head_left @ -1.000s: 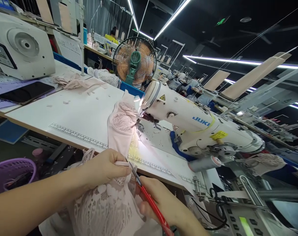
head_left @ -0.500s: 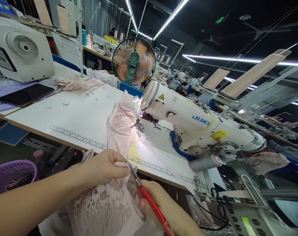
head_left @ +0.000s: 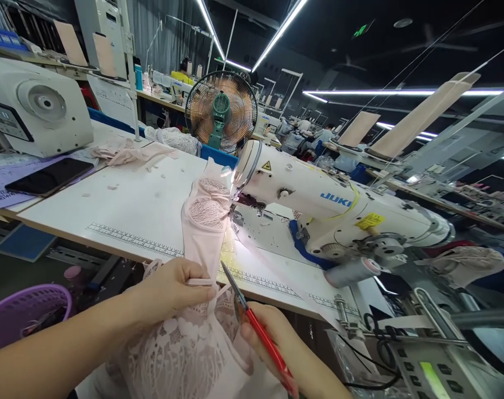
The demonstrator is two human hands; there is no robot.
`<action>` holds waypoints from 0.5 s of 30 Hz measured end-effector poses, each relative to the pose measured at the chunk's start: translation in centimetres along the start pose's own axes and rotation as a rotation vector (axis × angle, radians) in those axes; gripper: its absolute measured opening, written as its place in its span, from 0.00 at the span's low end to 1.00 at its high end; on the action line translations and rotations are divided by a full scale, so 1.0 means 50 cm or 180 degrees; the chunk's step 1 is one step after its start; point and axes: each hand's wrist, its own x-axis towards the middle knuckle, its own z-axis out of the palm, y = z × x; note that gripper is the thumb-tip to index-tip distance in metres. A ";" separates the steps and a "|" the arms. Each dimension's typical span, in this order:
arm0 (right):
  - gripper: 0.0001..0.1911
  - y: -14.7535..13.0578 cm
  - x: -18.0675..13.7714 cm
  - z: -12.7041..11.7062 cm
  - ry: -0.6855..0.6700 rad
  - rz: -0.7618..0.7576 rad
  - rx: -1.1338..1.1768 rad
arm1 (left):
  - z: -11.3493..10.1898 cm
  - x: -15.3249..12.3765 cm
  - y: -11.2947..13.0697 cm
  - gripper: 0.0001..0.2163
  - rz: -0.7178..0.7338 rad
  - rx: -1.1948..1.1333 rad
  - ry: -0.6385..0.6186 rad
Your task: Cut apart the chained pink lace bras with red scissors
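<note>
Between thumb and fingers, my left hand [head_left: 181, 291] pinches the edge of a pale pink lace bra [head_left: 173, 354], which hangs below the table edge over my lap. My right hand [head_left: 272, 332] is closed round red-handled scissors [head_left: 264, 341]. Their blades point up and to the left, parted a little, just right of the pinched edge. Another pink lace bra piece [head_left: 206, 208] lies on the table, its right side under the needle area of the white sewing machine [head_left: 297, 183].
A black phone [head_left: 50, 176] rests on papers at the left. Pink fabric scraps [head_left: 127, 152] lie at the table's back. A purple basket [head_left: 40, 296] stands low at left, a grey thread cone [head_left: 354, 272] at right, and a fan [head_left: 221, 111] behind.
The scissors have drawn back right from the fabric edge, and their blades are further apart. My left hand keeps its pinch on the bra. The view has shifted slightly.
</note>
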 end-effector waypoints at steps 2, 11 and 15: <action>0.23 0.002 -0.004 -0.015 0.0029 -0.0167 -0.0201 | -0.007 -0.007 -0.003 0.18 0.0248 0.0139 0.0085; 0.24 -0.028 -0.009 -0.044 -0.0102 -0.0267 -0.0978 | -0.027 -0.043 -0.009 0.07 0.0693 -0.0059 0.0029; 0.23 -0.058 -0.003 -0.049 -0.0255 -0.0210 -0.1163 | -0.029 -0.051 -0.007 0.07 0.0740 0.0105 -0.0083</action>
